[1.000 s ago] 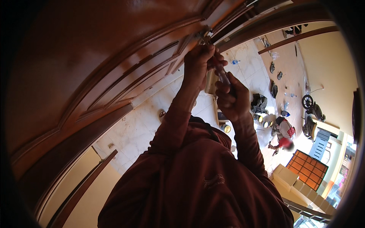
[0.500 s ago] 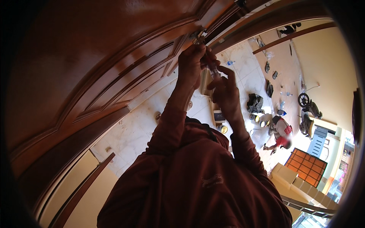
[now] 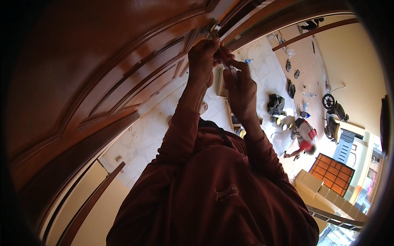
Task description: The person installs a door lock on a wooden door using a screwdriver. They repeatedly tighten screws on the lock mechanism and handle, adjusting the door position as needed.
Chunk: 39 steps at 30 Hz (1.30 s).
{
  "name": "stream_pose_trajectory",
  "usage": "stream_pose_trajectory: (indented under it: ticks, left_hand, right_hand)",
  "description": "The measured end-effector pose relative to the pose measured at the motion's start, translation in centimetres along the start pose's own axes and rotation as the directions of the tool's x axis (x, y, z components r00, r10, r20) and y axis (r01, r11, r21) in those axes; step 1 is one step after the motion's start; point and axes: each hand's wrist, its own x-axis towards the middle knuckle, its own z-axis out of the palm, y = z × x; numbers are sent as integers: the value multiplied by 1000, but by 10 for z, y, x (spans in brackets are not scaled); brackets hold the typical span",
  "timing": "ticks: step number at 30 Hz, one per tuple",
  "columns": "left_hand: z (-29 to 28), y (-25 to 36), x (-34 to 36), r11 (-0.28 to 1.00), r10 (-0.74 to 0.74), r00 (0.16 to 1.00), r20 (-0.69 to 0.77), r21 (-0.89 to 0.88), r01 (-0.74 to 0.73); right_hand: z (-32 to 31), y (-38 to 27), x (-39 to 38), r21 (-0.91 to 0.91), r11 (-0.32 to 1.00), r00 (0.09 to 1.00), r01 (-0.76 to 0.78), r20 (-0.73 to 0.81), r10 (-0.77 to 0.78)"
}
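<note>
My left hand (image 3: 201, 59) is raised to the edge of a brown panelled wooden door (image 3: 123, 69), fingers closed around the front part of a screwdriver (image 3: 230, 70) with a clear and red handle. Just beyond those fingers is a metal lock fitting (image 3: 213, 30) on the door edge; the screwdriver's tip is hidden. My right hand (image 3: 243, 92) is closed on the rear end of the handle, thumb and fingers pinching it.
A person in red and white (image 3: 305, 137) crouches on the floor to the right, near yellow-and-black cans (image 3: 276, 120) and a black bag (image 3: 276, 104). Sandals (image 3: 288, 65) and a motorbike (image 3: 336, 110) are further right. Behind my hands stands a box (image 3: 221, 84).
Both hands have shifted slightly up and left in the picture with the screwdriver. The right fingers have changed position on the handle. The view has tilted a little.
</note>
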Motion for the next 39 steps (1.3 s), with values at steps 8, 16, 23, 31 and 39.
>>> stream_pose_trajectory:
  ticks: [8, 16, 23, 31, 39]
  left_hand:
    - [-7, -2, -7, 994, 76, 996, 46, -81, -72]
    - [-7, 2, 1, 995, 69, 998, 5, -72, -68]
    - [1, 1, -1, 989, 108, 991, -74, 107, -100]
    - [0, -3, -6, 999, 27, 999, 19, 20, -27]
    - [4, -1, -2, 996, 40, 998, -53, -80, -44]
  right_hand:
    - [13, 12, -10, -842, 481, 896, 245, 7, -445]
    - [3, 20, 0, 417, 908, 994, -40, 107, -6]
    - [3, 27, 2, -856, 461, 886, 234, -7, -463]
    - [-25, 31, 8, 526, 836, 974, -156, 225, 40]
    - [10, 16, 2, -933, 329, 896, 148, -14, -443]
